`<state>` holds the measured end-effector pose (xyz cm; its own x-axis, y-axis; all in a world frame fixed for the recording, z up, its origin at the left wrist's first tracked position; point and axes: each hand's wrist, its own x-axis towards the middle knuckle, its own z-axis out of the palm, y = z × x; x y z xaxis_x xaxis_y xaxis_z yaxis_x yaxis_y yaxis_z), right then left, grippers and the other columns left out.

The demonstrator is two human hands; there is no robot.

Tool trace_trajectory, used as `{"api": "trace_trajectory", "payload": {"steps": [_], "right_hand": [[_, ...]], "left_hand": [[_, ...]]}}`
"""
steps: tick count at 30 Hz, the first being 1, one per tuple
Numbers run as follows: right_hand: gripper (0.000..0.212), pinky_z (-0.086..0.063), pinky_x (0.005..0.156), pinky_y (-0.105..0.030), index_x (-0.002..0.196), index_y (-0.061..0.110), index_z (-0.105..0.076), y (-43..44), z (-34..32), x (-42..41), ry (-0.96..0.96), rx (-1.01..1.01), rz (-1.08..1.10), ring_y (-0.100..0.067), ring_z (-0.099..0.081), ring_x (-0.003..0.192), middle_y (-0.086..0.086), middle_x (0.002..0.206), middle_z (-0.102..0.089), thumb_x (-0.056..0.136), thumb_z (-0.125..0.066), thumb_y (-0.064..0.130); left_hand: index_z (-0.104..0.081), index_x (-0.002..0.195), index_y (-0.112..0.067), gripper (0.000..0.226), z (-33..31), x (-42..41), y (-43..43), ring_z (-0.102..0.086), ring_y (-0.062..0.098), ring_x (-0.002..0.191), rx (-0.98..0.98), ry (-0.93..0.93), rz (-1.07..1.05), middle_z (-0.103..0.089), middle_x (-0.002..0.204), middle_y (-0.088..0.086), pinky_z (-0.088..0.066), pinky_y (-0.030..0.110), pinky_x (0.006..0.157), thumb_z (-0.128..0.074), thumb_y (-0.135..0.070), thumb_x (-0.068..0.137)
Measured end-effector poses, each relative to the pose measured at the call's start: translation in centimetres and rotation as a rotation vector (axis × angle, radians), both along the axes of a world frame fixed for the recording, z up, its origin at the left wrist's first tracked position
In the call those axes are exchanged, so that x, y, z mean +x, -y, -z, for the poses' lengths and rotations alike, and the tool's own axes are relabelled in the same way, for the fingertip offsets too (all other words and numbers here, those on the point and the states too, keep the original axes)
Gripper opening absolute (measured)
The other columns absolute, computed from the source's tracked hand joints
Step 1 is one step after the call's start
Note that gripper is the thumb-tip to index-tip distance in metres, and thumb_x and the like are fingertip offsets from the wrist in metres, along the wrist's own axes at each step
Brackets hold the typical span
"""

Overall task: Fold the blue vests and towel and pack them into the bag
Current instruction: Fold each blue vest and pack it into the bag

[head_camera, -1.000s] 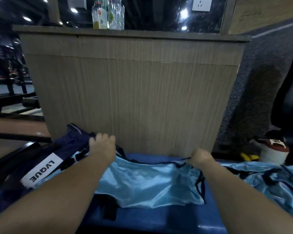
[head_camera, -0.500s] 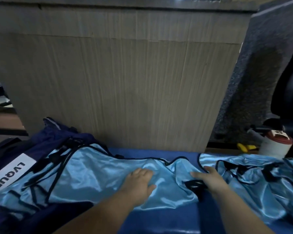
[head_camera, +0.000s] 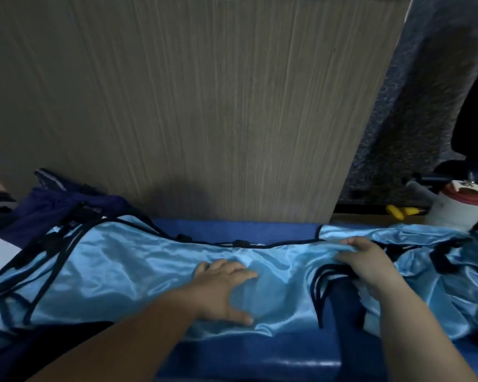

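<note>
1. The left hand [head_camera: 224, 288] lies flat on the light blue vest [head_camera: 122, 268], fingers straight and spread, palm down, in front of the middle of the wooden panel [head_camera: 204, 106].
2. The right hand [head_camera: 370, 264] has its fingers curled into a bunch of the same vest's cloth, in front of the panel's right edge.
3. The vest is spread crosswise on the blue worktop [head_camera: 260, 357] along the foot of the panel, with its black trim and cords trailing toward the panel's left end.
4. A second vest [head_camera: 439, 260], also light blue, lies crumpled past the panel's right edge, touching the first.
5. The dark navy bag [head_camera: 66, 199], which carries a white label, sits at the panel's lower left corner, partly under the first vest.
6. A white container with a red lid [head_camera: 458, 208] and a yellow item [head_camera: 398, 212] stand right of the panel.
</note>
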<state>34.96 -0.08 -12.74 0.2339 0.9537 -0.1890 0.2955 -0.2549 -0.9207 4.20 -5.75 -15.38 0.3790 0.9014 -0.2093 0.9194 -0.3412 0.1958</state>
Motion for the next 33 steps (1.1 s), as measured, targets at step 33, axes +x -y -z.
{"api": "trace_trajectory", "payload": {"steps": [33], "right_hand": [[0.031,-0.054,0.073,-0.040,0.105,0.015,-0.060,0.4,-0.4,5.8,-0.598,0.112,0.358,-0.029,-0.067,0.082,-0.014,0.101,-0.067,0.083,-0.068,-0.006]], "left_hand": [[0.004,0.152,-0.045,0.084,1.7,12.8,-2.3,0.026,0.016,0.146,0.014,0.040,0.135,0.015,0.161,-0.017,0.020,0.047,0.116,-0.032,-0.080,0.085]]}}
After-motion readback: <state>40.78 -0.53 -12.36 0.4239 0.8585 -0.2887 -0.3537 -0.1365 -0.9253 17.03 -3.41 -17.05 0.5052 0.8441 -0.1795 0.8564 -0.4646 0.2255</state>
